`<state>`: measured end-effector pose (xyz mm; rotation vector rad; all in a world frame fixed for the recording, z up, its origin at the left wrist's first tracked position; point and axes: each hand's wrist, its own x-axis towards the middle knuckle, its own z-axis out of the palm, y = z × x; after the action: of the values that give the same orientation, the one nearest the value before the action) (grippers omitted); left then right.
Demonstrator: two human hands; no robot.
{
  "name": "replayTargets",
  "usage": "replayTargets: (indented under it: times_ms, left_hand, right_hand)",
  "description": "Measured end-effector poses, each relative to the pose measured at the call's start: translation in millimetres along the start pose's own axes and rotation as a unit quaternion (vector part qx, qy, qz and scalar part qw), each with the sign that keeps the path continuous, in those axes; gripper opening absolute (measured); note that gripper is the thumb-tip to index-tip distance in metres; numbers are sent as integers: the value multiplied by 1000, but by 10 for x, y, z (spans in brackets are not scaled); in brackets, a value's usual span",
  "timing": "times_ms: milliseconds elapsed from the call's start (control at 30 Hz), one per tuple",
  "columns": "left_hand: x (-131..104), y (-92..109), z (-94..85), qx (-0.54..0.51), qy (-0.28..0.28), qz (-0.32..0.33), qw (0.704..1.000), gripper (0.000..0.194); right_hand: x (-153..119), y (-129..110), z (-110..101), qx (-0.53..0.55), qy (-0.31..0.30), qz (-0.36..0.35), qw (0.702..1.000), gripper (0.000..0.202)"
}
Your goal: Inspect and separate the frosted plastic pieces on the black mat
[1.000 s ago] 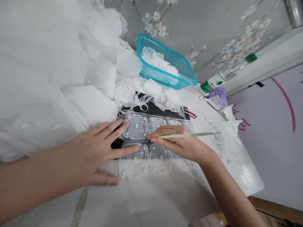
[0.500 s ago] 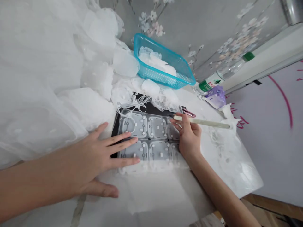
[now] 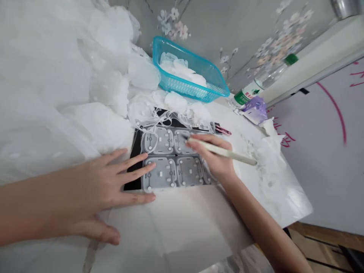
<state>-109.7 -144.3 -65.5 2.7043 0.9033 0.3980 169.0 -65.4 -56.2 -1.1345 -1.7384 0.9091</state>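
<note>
A sheet of translucent, rounded-square plastic pieces (image 3: 160,172) lies on a black mat (image 3: 132,185), in two rows. My left hand (image 3: 110,187) is spread out with its fingertips at the left edge of the sheet. Between the fingers and thumb of my right hand (image 3: 217,157) is a pale pen-shaped tool (image 3: 233,154). Its narrow dark tip points left, over the upper row's second piece; whether it touches cannot be seen. My right hand hides the right end of the sheet. Thin white plastic strips (image 3: 155,123) lie tangled along the sheet's upper edge.
A blue basket (image 3: 190,91) with translucent pieces stands behind the mat. White cut-out plastic (image 3: 96,125) is heaped on the left. At the right are a green-capped bottle (image 3: 247,94), a purple packet (image 3: 256,110) and a whiteboard (image 3: 321,159). A pink-handled tool (image 3: 223,130) lies behind my right hand.
My right hand has moved left with the pen-shaped tool, bringing its tip over the second upper piece. My left hand has shifted left, and the sheet's lower edge lies flatter.
</note>
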Motion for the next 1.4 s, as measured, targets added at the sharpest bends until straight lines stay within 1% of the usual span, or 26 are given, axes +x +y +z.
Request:
replayTargets:
  times_ms: [33,67,100,133,167,200,233,300,333,367,400,467,533,567,633,667,700,733,833,867,900,967,1100,1200,1300,1400]
  left_hand:
    - [0,1,-3,2,3,9,1000,61]
    - [4,-5,-9,4,6,15,1000,61]
    - [10,-19,-16,3,6,20,1000,61]
    - [17,-38,-24,0,4,22,1000,60]
    - [24,-61,-32,-5,1,19,1000,61]
    - [28,-87,-38,-12,-5,13,1000,61]
    - [32,-111,-42,-18,-12,7,1000,63]
    - [38,-146,-41,-21,-21,-5,1000,66]
    - [44,-150,-35,-12,-19,-9,1000,68]
    - [53,-143,-25,3,-15,-8,1000,69]
    - [65,-124,-12,23,-7,-12,1000,71]
    - [95,-60,19,62,14,-38,997,70]
    - [124,9,46,77,36,-54,995,62]
    - [133,34,54,74,41,-43,995,55]
    - [136,53,57,63,44,14,997,43]
    - [130,47,52,58,40,38,997,40]
    - [122,34,43,54,34,51,997,40]
    - [111,19,33,49,25,56,997,42]
    - [80,-22,9,34,5,48,998,49]
    - [73,-30,7,29,5,47,998,49]
    - [66,-35,9,25,4,45,999,49]
    - [56,-38,26,20,6,40,999,52]
    - [50,-11,75,11,15,36,999,52]
    - [52,41,95,1,29,6,1000,46]
    - [45,85,102,-1,35,-20,999,42]
    - [29,92,117,-8,37,-32,999,44]
  right_hand:
    - [-75,-104,13,6,-79,-42,996,8]
    - [-142,-198,28,22,-153,-80,985,7]
    - [-198,-272,45,35,-219,-102,970,9]
    - [-241,-321,61,46,-260,-116,957,10]
    - [-268,-339,77,52,-272,-118,954,11]
    - [-280,-326,91,53,-255,-109,959,11]
    - [-277,-285,102,51,-215,-92,971,10]
    - [-230,-141,114,52,-127,-28,990,9]
    - [-190,-54,115,62,-90,8,994,8]
    - [-143,33,115,80,-71,40,993,8]
    - [-91,114,114,105,-63,63,990,7]
    - [9,235,111,159,-63,84,982,8]
    - [78,287,106,190,-69,90,975,12]
    - [94,285,101,193,-69,92,974,14]
    - [81,228,80,172,-67,85,979,14]
    - [56,177,65,156,-70,75,982,12]
    - [22,115,47,142,-86,66,984,10]
    - [-16,46,29,134,-119,56,982,10]
    - [-118,-149,-9,104,-268,30,957,4]
    - [-140,-195,-11,85,-303,18,949,4]
    - [-155,-225,-7,66,-322,4,944,4]
    - [-169,-246,13,39,-332,-19,942,5]
    - [-165,-214,61,31,-335,-48,941,5]
    - [-160,-210,77,14,-331,-84,940,8]
    - [-160,-229,86,3,-343,-114,932,8]
    - [-154,-265,101,-13,-362,-139,922,8]
